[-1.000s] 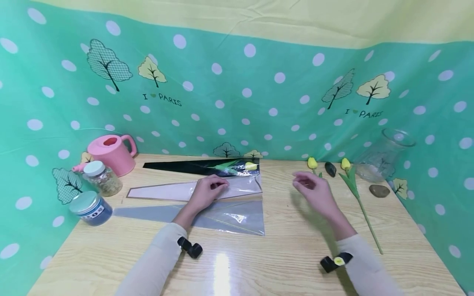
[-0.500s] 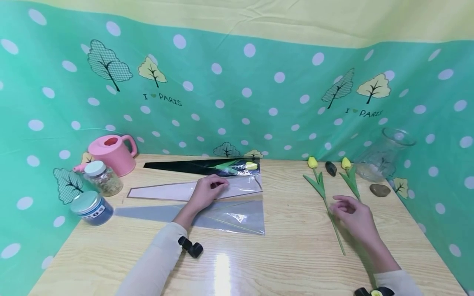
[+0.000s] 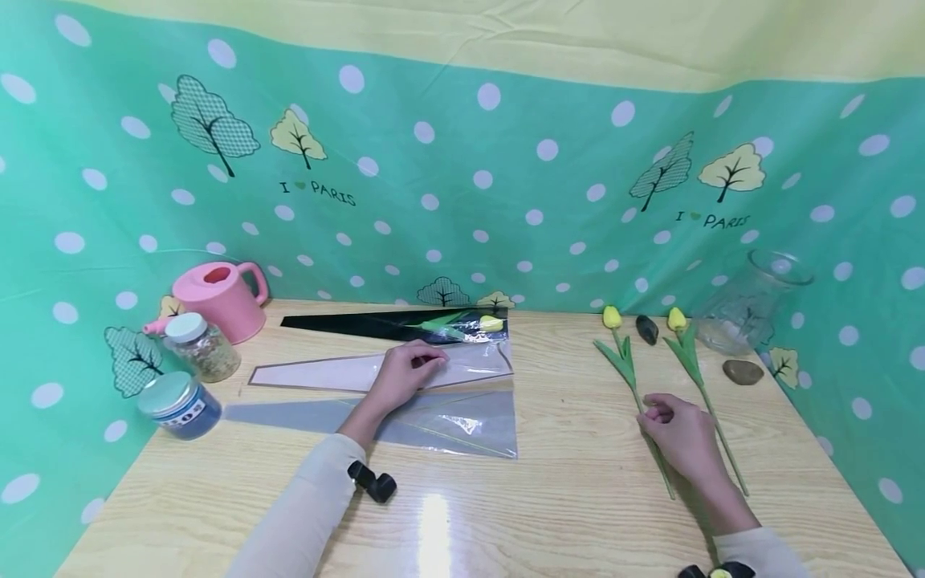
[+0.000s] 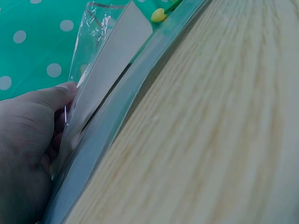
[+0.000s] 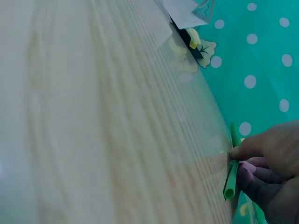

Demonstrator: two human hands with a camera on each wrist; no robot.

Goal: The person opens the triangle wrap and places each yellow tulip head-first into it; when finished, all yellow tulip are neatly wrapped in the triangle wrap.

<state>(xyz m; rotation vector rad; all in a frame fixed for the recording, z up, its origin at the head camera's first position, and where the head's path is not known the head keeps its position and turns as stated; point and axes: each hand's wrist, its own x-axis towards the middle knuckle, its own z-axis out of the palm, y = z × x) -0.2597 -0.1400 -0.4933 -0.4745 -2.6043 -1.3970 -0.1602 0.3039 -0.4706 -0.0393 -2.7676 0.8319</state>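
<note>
"So, what is the person's left hand (image 3: 401, 376) holding?"

"Its thumb and curled fingers are pinching a tapering white-and-clear plastic sleeve with brown edging (image 3: 470, 363), which is lying on the pale wood-grain desk (image 3: 564, 498). A black plastic sleeve (image 3: 347, 323) is lying beyond it, and a translucent grey plastic sleeve (image 3: 433, 425) is lying nearer the person."

"And the right hand (image 3: 682, 437)?"

"Its bent fingers and thumb are gripping the slim green stem of a yellow tulip with green leaves (image 3: 627, 369). That flower is lying on the desk's right side, its bloom pointing toward the green polka-dot curtain (image 3: 405, 193)."

"What else is sitting close to it?"

"Just to the right, a second yellow tulip (image 3: 692, 365) is lying alongside. A glossy black stone (image 3: 646, 329) is resting between the two blooms. Farther right, a clear glass vase (image 3: 747, 305) is standing near a smooth brown stone (image 3: 743, 372)."
</note>
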